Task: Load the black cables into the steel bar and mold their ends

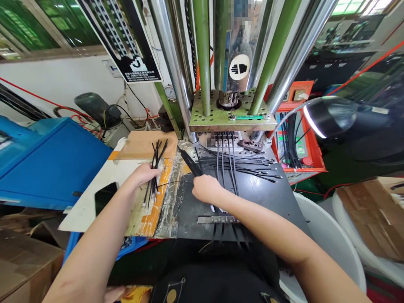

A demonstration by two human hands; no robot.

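Note:
My left hand (145,173) is closed on a small bunch of black cables (154,156) above the taped cardboard on the left. My right hand (205,188) grips a thicker black cable bundle (189,161), whose pale ends stick out below the fist. Several black cables (234,168) run from under the press plate (233,122) toward a slotted metal bar (217,219) at the table's front edge. More loose cables (252,163) lie across the dark tabletop (259,200), right of the right hand.
A dark phone (105,195) lies by my left forearm. Chrome columns (172,63) and green rods rise behind. At the right are a lamp (330,115), a red control box (318,155) holding cables and a white bin (334,235). A blue cabinet (53,164) stands left.

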